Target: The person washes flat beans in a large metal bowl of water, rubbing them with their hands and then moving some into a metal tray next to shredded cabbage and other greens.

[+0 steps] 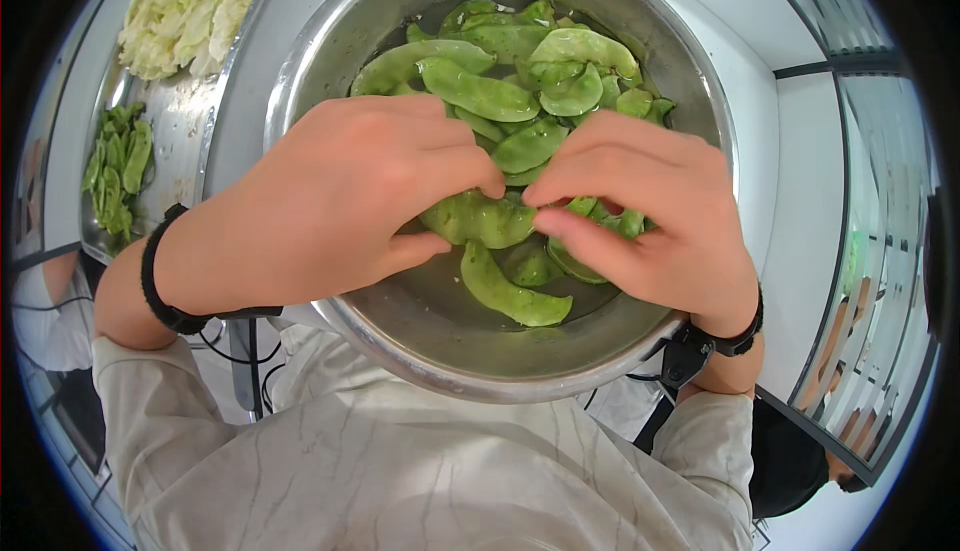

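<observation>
A large stainless steel bowl [487, 382] holds water and many flat green bean pods [525, 146]. Over its near half, my left hand [360, 191] grips one broad green pod [484, 219] between thumb and bent fingers, by the pod's left part. My right hand [645, 206] has its thumb and index fingertips at the right tip of the same pod, pinching it. Just below that pod, a curved pod [514, 292] lies in the water. More pods show beneath my right palm, partly hidden by it.
Left of the bowl stands a metal tray [176, 112] with torn pale cabbage leaves [191, 7] at its far end and a small heap of green pods [116, 168] nearer. A glass-fronted panel [885, 251] rises at the right. A person in black [784, 457] is partly visible at lower right.
</observation>
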